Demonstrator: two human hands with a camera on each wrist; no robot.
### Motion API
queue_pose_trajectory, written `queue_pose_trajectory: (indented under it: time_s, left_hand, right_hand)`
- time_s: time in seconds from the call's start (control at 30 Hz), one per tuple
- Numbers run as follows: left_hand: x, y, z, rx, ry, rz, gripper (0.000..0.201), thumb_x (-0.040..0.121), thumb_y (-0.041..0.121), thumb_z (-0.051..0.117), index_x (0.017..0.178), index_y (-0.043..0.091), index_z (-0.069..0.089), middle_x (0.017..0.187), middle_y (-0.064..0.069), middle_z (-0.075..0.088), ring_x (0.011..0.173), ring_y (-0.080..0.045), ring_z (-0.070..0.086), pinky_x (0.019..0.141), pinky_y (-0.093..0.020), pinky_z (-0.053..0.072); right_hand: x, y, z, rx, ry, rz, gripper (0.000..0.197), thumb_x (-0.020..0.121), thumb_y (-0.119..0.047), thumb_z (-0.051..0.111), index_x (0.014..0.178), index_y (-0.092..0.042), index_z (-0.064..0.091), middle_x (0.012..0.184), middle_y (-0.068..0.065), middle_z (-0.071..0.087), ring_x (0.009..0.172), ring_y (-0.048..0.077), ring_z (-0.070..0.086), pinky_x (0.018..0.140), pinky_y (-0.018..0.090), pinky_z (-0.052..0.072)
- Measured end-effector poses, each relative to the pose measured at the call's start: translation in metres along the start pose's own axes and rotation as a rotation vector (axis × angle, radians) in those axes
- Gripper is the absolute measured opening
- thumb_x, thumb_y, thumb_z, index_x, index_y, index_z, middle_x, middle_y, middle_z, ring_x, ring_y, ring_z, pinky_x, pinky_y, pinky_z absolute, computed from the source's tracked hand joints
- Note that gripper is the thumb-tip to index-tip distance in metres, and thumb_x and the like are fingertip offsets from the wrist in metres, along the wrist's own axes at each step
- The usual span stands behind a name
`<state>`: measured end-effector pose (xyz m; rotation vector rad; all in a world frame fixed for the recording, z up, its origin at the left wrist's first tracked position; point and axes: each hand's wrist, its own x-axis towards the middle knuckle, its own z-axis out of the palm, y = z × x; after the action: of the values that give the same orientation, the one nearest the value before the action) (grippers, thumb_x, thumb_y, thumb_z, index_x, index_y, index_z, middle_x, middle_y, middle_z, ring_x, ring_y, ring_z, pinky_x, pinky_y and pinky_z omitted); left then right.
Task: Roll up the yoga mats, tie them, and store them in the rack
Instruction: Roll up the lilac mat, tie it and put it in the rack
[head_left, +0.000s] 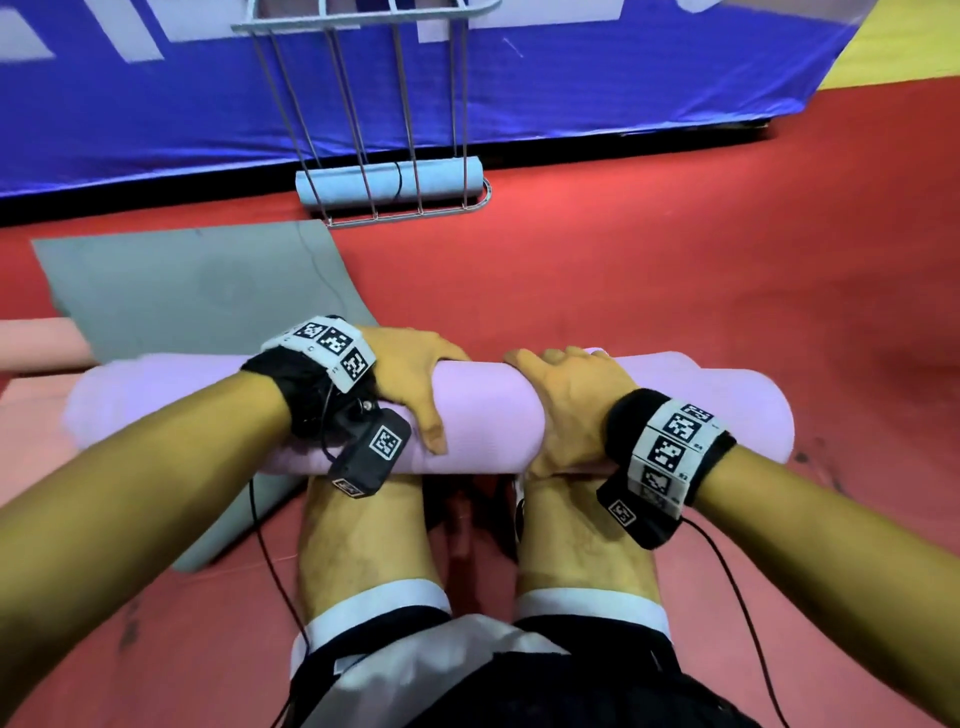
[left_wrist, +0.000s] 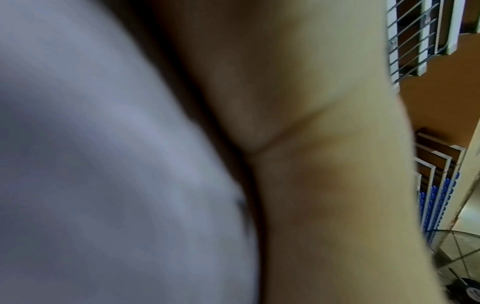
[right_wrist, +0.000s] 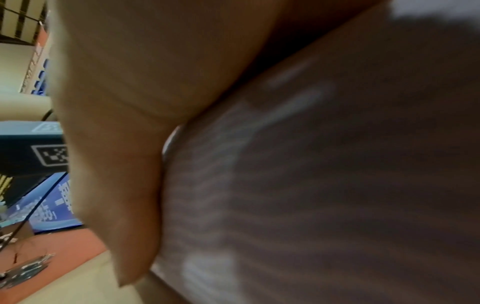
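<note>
A rolled lilac yoga mat (head_left: 488, 415) lies crosswise over my bare shins (head_left: 363, 535). My left hand (head_left: 415, 384) grips the roll left of centre, fingers over the far side and thumb down the near side. My right hand (head_left: 566, 395) wraps the roll just right of centre. No tie shows on this roll. In the left wrist view, the blurred mat (left_wrist: 103, 164) presses against my palm (left_wrist: 324, 164). The right wrist view gives my palm (right_wrist: 124, 123) against the shadowed mat (right_wrist: 337, 185). Farther ahead, a wire rack (head_left: 410, 213) holds a rolled blue mat (head_left: 337, 184) bound with a black tie.
A grey mat (head_left: 197, 291) lies flat on the red floor (head_left: 675, 260) to the left, a thin dark cord (head_left: 324, 275) across its corner. Part of a pink mat (head_left: 36, 343) shows at the far left. A blue padded wall (head_left: 623, 78) stands behind the rack.
</note>
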<state>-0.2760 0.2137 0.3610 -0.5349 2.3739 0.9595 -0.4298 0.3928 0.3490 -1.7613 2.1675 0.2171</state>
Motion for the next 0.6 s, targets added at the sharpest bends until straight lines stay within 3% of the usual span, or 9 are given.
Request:
queue_pose_trajectory:
  time_s: [0.1,0.17,0.3,0.4,0.5,0.6]
  left_hand:
    - [0.006,-0.001,-0.004,-0.028,-0.027,0.005,0.083,0.033,0.054,0.095,0.11,0.036,0.067,0.103,0.016,0.073,0.099,-0.011,0.07,0.093,-0.043,0.056]
    - [0.008,-0.005,-0.002,-0.045,-0.035,0.019,0.082,0.034,0.053,0.097,0.109,0.036,0.067,0.104,0.015,0.073,0.1,-0.011,0.07,0.093,-0.043,0.056]
    - [0.008,-0.006,-0.001,-0.101,-0.007,-0.004,0.083,0.036,0.054,0.096,0.111,0.035,0.067,0.106,0.015,0.072,0.101,-0.01,0.069,0.095,-0.042,0.055]
    - [0.006,0.001,-0.004,-0.071,0.128,-0.014,0.096,0.036,0.07,0.089,0.122,0.038,0.061,0.116,0.019,0.067,0.108,-0.009,0.064,0.099,-0.039,0.052]
    - [-0.001,0.015,0.003,0.165,0.153,-0.054,0.104,0.036,0.084,0.08,0.128,0.045,0.05,0.119,0.021,0.061,0.106,-0.011,0.061,0.096,-0.036,0.05]
    - [-0.003,0.024,0.027,0.533,0.274,-0.137,0.12,0.04,0.091,0.071,0.141,0.038,0.034,0.128,0.009,0.055,0.111,-0.022,0.06,0.09,-0.04,0.049]
  right_hand:
    - [-0.005,-0.003,0.009,-0.046,0.041,-0.025,0.135,0.048,-0.076,0.08,0.156,-0.032,0.012,0.154,0.0,0.036,0.136,0.027,0.042,0.116,0.06,0.027]
    - [-0.006,-0.006,0.015,-0.054,0.054,-0.022,0.137,0.048,-0.076,0.081,0.156,-0.029,0.011,0.155,-0.002,0.033,0.138,0.025,0.039,0.117,0.062,0.023]
    - [0.005,-0.008,0.009,-0.001,0.044,0.01,0.125,0.044,-0.068,0.082,0.147,-0.033,0.021,0.138,-0.006,0.047,0.126,0.025,0.049,0.112,0.058,0.032]
    - [0.013,-0.004,-0.004,0.029,-0.011,0.014,0.119,0.039,-0.066,0.083,0.142,-0.037,0.029,0.125,-0.008,0.052,0.117,0.023,0.054,0.103,0.049,0.042]
    - [0.025,0.002,-0.017,0.06,-0.08,0.022,0.108,0.033,-0.065,0.085,0.129,-0.041,0.04,0.112,-0.012,0.057,0.104,0.019,0.06,0.09,0.041,0.051]
    - [0.036,0.008,-0.024,0.093,-0.131,0.014,0.107,0.03,-0.068,0.086,0.124,-0.043,0.042,0.106,-0.017,0.061,0.098,0.018,0.062,0.087,0.039,0.054]
